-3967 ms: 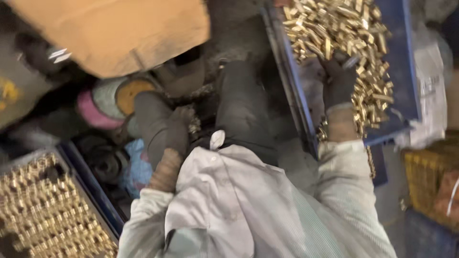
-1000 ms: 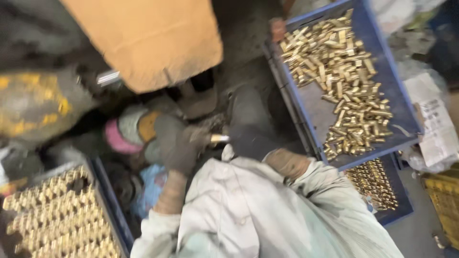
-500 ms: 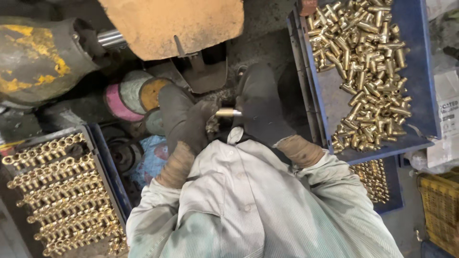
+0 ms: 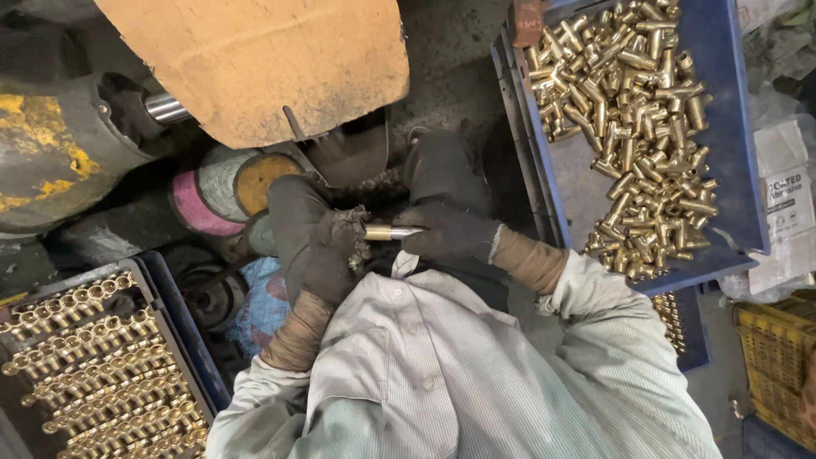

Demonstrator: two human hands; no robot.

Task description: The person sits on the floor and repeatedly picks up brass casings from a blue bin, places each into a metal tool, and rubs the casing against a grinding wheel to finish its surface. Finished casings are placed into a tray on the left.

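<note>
Both gloved hands grip brass piece (image 4: 387,232) — blue tray (image 4: 738,153) right, cardboard (image 4: 263,64) above.

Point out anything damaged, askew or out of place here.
The left hand wears a glove whose fingertips look frayed and ragged where they meet the brass piece that the right hand also grips. The loose brass parts lie jumbled in the blue tray, unlike the neat rows lower left.

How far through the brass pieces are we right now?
Done, by the look of it: rows of brass pieces lined up in the left tray. In hand: one brass piece held between the left hand and right hand. Left: a loose heap in the blue tray.
</note>
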